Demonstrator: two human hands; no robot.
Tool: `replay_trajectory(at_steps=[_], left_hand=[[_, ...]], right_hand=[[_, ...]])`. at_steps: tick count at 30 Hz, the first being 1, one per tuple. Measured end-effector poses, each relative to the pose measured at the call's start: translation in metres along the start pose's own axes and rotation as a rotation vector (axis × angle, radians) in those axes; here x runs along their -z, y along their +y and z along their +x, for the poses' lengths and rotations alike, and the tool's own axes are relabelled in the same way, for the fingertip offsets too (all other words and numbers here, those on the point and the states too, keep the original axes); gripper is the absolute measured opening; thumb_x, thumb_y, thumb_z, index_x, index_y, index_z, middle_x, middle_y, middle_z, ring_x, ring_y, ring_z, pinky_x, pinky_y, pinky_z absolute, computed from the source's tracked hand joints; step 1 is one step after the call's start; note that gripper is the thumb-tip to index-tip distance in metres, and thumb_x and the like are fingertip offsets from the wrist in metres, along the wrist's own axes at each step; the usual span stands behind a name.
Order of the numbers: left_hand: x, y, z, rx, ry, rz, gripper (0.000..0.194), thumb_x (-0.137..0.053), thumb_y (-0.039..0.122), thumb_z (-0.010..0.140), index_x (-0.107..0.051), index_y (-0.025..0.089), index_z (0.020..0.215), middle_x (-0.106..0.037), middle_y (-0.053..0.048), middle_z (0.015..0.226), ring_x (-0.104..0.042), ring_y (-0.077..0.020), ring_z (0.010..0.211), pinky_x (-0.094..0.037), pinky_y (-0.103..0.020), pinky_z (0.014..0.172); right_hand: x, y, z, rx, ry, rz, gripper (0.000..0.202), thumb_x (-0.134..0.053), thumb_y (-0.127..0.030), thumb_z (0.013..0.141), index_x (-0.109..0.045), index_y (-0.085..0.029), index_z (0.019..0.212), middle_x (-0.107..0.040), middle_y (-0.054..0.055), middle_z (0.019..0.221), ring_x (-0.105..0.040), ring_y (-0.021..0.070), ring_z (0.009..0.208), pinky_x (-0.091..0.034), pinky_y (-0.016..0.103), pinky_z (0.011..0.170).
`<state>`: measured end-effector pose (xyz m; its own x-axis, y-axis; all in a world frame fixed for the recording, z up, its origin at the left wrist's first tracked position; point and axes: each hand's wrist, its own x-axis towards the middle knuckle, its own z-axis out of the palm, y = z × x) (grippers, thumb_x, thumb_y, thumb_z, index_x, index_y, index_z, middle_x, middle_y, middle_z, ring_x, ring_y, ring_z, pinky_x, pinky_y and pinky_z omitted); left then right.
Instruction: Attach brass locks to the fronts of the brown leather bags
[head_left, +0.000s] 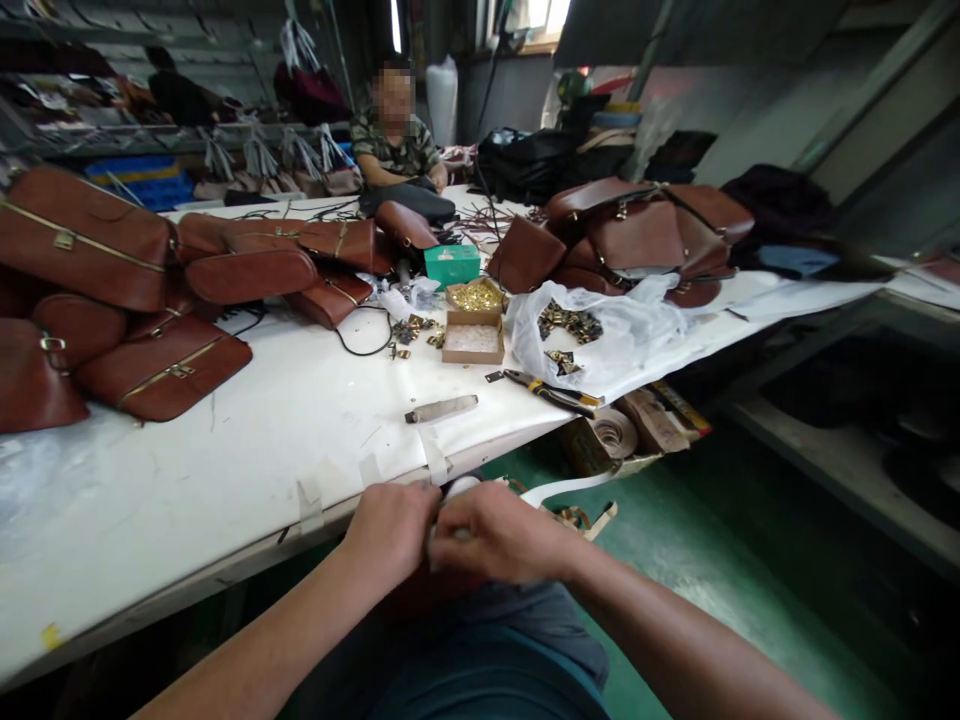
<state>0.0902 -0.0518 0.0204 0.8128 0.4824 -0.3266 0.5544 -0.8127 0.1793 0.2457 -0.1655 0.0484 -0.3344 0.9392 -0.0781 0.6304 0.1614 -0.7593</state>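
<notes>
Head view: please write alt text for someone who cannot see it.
A person's left hand and right hand are close together by a white table; anything held is unclear. Beyond lie pliers, open boxes and brown bags.

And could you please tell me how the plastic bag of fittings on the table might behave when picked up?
The plastic bag would probably sag, as its thin film lies crumpled. It may feel heavy for its size, given the metallic-looking fittings inside. Those could spill, since the bag lies open around them.
</notes>
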Motion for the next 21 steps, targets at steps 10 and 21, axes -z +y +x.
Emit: replay_trajectory(at_steps=[10,21], left_hand=[[-0.014,-0.021,-0.013,-0.008,0.029,-0.269,0.038,-0.042,0.050,0.104,-0.073,0.029,0.111,-0.079,-0.007,0.108,-0.074,-0.0299,0.100,-0.048,-0.035,0.083],[-0.018,-0.015,-0.015,0.004,0.054,-0.252,0.038,-0.042,0.047,0.105,-0.073,0.025,0.109,-0.079,-0.006,0.100,-0.075,-0.0263,0.097,-0.051,-0.032,0.084]], right_hand=[[0.020,0.127,-0.056,-0.619,0.899,0.414,0.051,-0.074,-0.068,0.080,-0.065,-0.019,0.068,-0.053,-0.002,0.060,-0.043,0.0136,0.057,-0.032,0.027,0.055],[-0.006,0.217,-0.036,-0.701,0.868,0.434,0.062,-0.068,-0.078,0.074,-0.066,-0.017,0.067,-0.054,-0.002,0.059,-0.042,0.0137,0.059,-0.030,0.028,0.057]])
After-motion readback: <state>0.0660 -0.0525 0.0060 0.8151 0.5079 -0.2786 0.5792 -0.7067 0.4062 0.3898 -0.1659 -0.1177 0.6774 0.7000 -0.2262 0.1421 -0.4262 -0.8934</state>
